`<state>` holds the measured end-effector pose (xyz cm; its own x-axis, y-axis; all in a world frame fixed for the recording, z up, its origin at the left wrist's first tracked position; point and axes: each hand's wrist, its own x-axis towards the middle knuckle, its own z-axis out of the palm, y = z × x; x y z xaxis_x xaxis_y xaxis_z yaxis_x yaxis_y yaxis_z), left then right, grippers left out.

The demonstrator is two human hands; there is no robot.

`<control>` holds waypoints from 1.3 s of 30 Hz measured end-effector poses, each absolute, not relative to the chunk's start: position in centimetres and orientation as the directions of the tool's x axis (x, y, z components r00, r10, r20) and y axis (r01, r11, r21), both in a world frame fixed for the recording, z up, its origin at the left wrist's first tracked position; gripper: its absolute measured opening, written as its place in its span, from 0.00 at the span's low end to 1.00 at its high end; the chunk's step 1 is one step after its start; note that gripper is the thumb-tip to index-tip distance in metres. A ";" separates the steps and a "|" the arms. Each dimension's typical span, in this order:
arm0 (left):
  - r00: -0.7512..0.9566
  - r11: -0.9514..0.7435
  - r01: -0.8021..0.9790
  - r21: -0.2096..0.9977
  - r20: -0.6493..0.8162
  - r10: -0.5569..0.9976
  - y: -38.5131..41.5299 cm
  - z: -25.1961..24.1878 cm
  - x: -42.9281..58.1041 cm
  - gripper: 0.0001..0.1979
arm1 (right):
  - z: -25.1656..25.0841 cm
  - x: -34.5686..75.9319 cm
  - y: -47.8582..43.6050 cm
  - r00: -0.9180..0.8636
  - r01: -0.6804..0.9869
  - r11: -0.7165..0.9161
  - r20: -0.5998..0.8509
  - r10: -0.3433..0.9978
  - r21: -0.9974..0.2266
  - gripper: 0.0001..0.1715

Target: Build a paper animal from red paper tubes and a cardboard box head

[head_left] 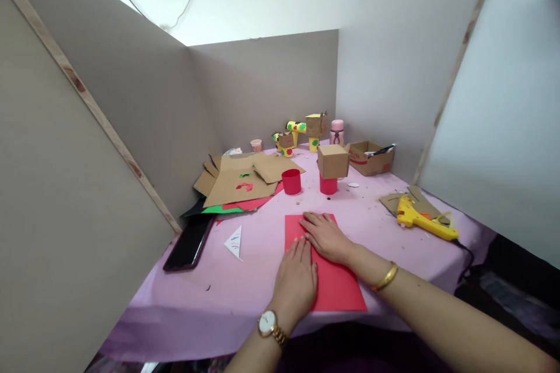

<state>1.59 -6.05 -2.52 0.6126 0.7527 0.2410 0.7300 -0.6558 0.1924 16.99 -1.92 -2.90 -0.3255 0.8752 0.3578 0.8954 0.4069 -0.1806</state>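
A sheet of red paper [339,288] lies on the pink tablecloth near the front edge, beneath both hands. My left hand [297,277], with a gold watch at the wrist, rests flat along the sheet's left side, its fingers stretched away from me. Pressed on the upper part is my right hand [327,238], fingers extended to the left and close to the left fingertips. Neither hand grips anything. Beyond the sheet stand a short red paper tube [291,182] and a cardboard box [333,161] set on top of a second red tube [328,185].
Cardboard sheets [236,178] over coloured paper lie at left, near a phone [189,243] and a white paper triangle [235,243]. A yellow glue gun [424,220] lies at right. Behind are decorated cardboard figures [315,128], a pink bottle [336,132] and an open carton [371,160].
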 end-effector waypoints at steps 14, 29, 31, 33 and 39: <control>0.616 -0.666 0.733 0.140 0.279 0.737 -5.5 -3.2 1.7 0.23 | -4.4 15.3 -13.8 -0.291 0.931 0.318 0.161 0.943 -0.179 0.38; 0.620 -0.655 0.752 0.073 0.255 0.742 -5.8 -2.5 1.8 0.23 | -6.8 20.0 -19.4 -0.224 0.967 0.256 0.417 0.881 -0.021 0.52; 0.625 -0.653 0.755 0.056 0.238 0.743 -5.8 -2.4 1.8 0.23 | -6.0 19.0 -18.5 -0.207 0.969 0.243 0.407 0.890 -0.038 0.44; 0.631 -0.652 0.757 0.039 0.214 0.746 -5.9 -2.4 1.7 0.23 | -5.4 17.9 -17.4 -0.265 0.956 0.294 0.383 0.885 -0.019 0.38; 0.633 -0.642 0.766 0.029 0.144 0.761 -5.6 -1.6 1.7 0.24 | -5.4 17.6 -16.1 -0.484 0.873 0.354 0.510 0.711 0.336 0.25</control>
